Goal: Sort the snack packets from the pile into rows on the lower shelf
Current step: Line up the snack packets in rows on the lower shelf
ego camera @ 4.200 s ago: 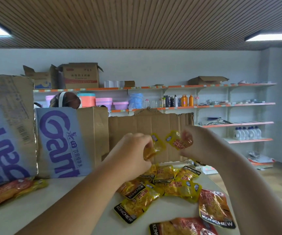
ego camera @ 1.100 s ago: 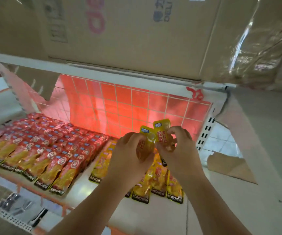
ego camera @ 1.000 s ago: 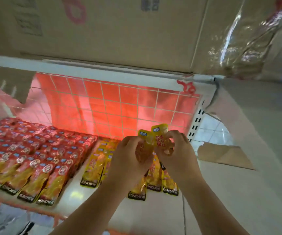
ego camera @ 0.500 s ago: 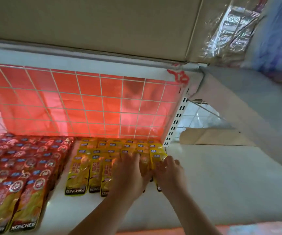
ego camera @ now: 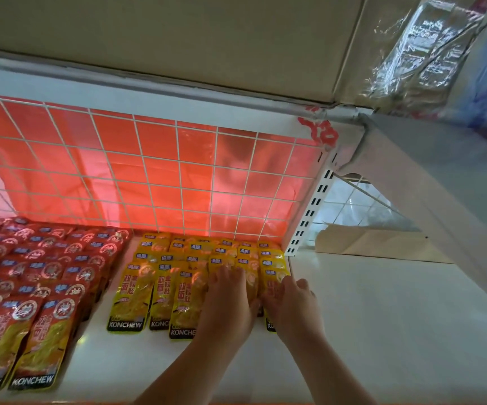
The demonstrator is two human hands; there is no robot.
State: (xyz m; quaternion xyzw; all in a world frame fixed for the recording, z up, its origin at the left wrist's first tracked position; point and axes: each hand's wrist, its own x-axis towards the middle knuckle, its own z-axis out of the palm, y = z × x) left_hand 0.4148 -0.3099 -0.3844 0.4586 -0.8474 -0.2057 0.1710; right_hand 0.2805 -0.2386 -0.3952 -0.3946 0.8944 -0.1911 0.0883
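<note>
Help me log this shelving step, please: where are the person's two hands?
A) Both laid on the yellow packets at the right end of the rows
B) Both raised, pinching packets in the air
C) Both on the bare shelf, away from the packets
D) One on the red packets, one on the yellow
A: the left hand and right hand lie side by side, fingers spread, on the yellow packets, well right of the red packets.

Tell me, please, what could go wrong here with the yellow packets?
The left hand and right hand press flat on the overlapped yellow packets; drawing back might drag the front ones out of line.
One front packet already sits forward of its neighbours, so the row may end uneven.
</note>
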